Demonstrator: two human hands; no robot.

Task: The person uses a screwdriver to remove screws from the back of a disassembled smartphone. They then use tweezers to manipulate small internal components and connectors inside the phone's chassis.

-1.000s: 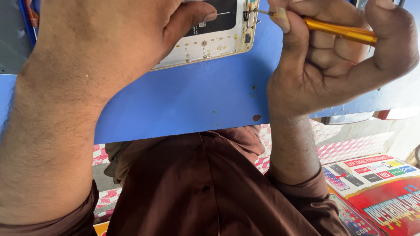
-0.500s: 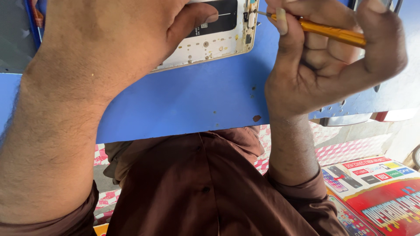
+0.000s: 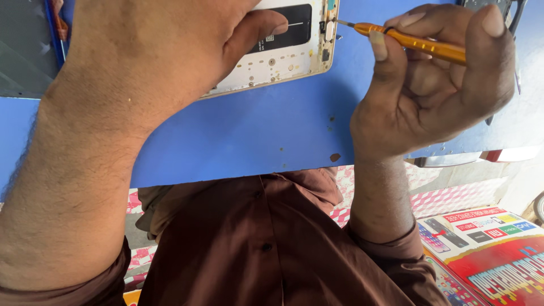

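Blue matting (image 3: 255, 136) covers the work surface, with a few dark specks near its front edge. Nearest the camera is a brown buttoned shirt (image 3: 266, 243), and low on the right lies a red printed poster (image 3: 498, 260) showing small phone pictures. Farther out, the left hand (image 3: 153, 62) presses down on an opened phone (image 3: 283, 54), fingers curled over it and the thumb lying across its dark inner panel; the phone rests flat on the mat, its pale frame and small screw holes showing. Just beside it, the right hand (image 3: 436, 85) grips an orange screwdriver (image 3: 413, 42) between thumb and fingers (the shaft is nearly level), its thin metal tip touching the phone's right edge by a small component. Beyond, at the top right corner, part of a dark device is only partly visible.
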